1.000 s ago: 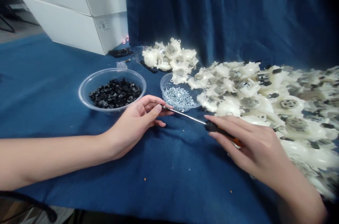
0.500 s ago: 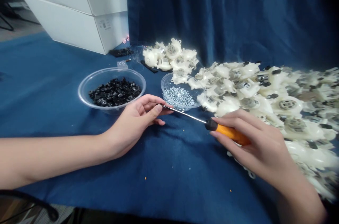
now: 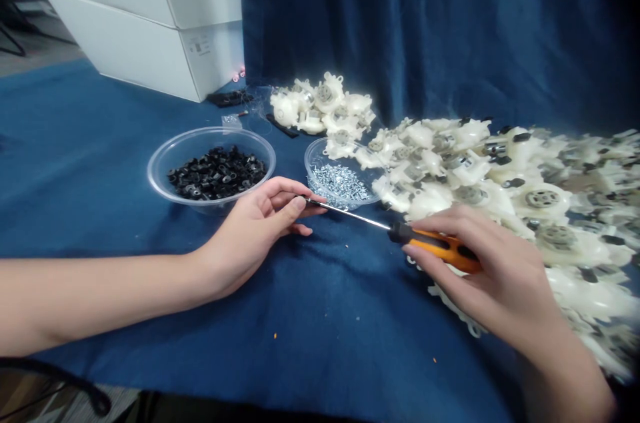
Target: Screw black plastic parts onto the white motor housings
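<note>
My right hand point(image 3: 485, 270) is wrapped round the orange and black handle of a screwdriver point(image 3: 435, 244). Its metal shaft points left, low over the blue cloth. My left hand point(image 3: 260, 223) rests on the cloth with thumb and fingers pinched at the shaft's tip; what lies between the fingertips is too small to make out. Just behind the tip stands a clear bowl of small silver screws point(image 3: 340, 182). A larger clear bowl of black parts point(image 3: 213, 171) sits left of it.
A big heap of white plastic housings point(image 3: 500, 176) spreads across the right side, and a smaller heap point(image 3: 323, 106) lies further back. White boxes point(image 3: 150, 10) stand at the back left. A dark blue curtain point(image 3: 425, 30) hangs behind the table.
My right hand has closed round the screwdriver's handle and turned it, so more of the orange grip shows. My left hand has stayed at the tip.
</note>
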`<move>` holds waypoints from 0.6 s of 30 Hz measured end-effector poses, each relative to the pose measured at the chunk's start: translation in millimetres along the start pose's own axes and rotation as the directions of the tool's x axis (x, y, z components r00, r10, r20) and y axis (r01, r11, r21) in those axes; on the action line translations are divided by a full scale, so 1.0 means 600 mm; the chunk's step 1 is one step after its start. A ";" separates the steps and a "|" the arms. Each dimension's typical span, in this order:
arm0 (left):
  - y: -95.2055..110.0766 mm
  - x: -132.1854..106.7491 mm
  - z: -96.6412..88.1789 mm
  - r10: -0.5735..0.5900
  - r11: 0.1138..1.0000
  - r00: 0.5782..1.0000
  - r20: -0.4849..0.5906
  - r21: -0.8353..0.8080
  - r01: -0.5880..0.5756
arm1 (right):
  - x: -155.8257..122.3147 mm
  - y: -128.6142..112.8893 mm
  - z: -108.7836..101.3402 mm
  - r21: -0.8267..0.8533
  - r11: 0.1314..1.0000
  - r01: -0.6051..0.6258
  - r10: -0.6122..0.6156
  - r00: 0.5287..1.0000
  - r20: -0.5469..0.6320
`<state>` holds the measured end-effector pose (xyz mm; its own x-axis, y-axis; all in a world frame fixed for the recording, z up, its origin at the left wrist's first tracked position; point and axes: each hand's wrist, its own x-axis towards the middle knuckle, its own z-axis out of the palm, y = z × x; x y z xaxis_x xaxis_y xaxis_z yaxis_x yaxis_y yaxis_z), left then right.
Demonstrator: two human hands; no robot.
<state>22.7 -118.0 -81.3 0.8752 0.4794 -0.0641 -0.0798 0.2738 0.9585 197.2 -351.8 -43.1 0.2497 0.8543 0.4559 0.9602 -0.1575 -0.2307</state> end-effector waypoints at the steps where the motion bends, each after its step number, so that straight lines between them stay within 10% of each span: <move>1: 0.000 0.000 0.000 0.003 1.000 1.000 0.000 0.001 -0.003 | -0.002 0.000 0.000 -0.017 1.000 -0.007 0.007 1.000 0.006; 18: -0.002 0.001 0.000 0.017 1.000 1.000 -0.024 0.002 -0.017 | -0.005 0.001 0.002 -0.046 0.999 -0.011 0.012 1.000 0.021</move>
<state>23.3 -118.1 -82.5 0.8620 0.5040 -0.0547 -0.0934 0.2640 0.9600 196.9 -354.2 -45.6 0.2580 0.8628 0.4346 0.9623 -0.1893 -0.1955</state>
